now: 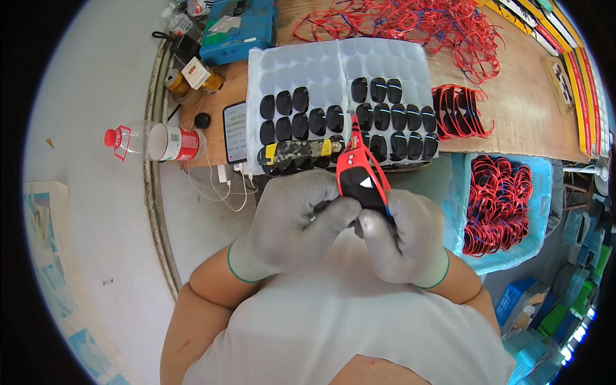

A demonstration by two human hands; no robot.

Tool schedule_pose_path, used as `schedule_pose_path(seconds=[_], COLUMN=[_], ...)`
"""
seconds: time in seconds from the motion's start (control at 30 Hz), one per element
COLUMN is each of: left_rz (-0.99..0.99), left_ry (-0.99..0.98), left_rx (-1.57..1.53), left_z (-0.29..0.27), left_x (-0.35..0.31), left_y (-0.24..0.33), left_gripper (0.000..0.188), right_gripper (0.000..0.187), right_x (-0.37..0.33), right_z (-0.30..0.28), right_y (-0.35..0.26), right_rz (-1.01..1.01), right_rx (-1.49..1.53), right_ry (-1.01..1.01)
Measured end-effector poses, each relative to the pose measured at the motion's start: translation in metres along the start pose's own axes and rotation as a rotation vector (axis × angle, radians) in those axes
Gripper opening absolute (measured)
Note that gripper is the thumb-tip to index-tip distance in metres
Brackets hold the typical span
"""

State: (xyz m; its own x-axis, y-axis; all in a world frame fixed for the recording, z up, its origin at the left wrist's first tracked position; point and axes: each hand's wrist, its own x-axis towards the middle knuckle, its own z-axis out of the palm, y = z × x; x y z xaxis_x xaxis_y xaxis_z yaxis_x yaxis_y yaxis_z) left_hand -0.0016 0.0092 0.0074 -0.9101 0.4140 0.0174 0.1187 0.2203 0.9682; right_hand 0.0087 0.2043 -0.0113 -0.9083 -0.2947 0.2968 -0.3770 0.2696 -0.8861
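In front of my chest I hold a pair of red sunglasses (350, 160) with a dark lens (356, 184), one temple pointing away from me. My left hand (298, 221), in a grey knit glove, is closed on its left side, thumb against the lens. My right hand (407, 234), gloved alike, pinches the lower right part, where a blue bit shows. Both thumbs nearly meet below the lens. Just beyond lies a white tray (295, 64) with several dark lenses (300, 125) in its pockets. Across its near edge rests a rod-like thing (298, 151) wrapped in yellow and camouflage.
Right of the tray stands a row of red sunglasses (462, 112). A tangle of red frames (410, 25) lies at the back. A light-blue basket (544, 199) holds more red glasses. At left are a phone (235, 131), a plastic bottle (170, 142) and a blue case (237, 35).
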Motion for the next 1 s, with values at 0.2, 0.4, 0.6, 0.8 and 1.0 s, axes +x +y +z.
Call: schedule_pose_path(seconds=[0.2, 0.4, 0.6, 0.8, 1.0], left_rz=[0.149, 0.221, 0.492, -0.612, -0.888], left_ry=[-0.072, -0.331, -0.190, 0.069, 0.212], left_rx=[0.055, 0.100, 1.151, 1.124, 0.628], left_z=[-0.001, 0.000, -0.070, -0.169, -0.188], left_x=[0.026, 0.091, 0.239, 0.392, 0.368], left_y=[0.004, -0.026, -0.158, -0.273, -0.288], left_gripper=[0.018, 0.037, 0.031, 0.052, 0.039], right_gripper=[0.013, 0.014, 0.011, 0.020, 0.025], right_x=[0.004, 0.018, 0.023, 0.030, 0.027], right_z=[-0.015, -0.045, -0.158, -0.237, -0.213], right_y=[0.020, 0.063, 0.148, 0.304, 0.300], right_rz=[-0.113, 0.007, 0.198, 0.591, 0.687], right_rx=[0.097, 0.153, -0.538, -0.605, -0.432], right_ry=[0.022, 0.045, 0.360, 0.317, 0.275])
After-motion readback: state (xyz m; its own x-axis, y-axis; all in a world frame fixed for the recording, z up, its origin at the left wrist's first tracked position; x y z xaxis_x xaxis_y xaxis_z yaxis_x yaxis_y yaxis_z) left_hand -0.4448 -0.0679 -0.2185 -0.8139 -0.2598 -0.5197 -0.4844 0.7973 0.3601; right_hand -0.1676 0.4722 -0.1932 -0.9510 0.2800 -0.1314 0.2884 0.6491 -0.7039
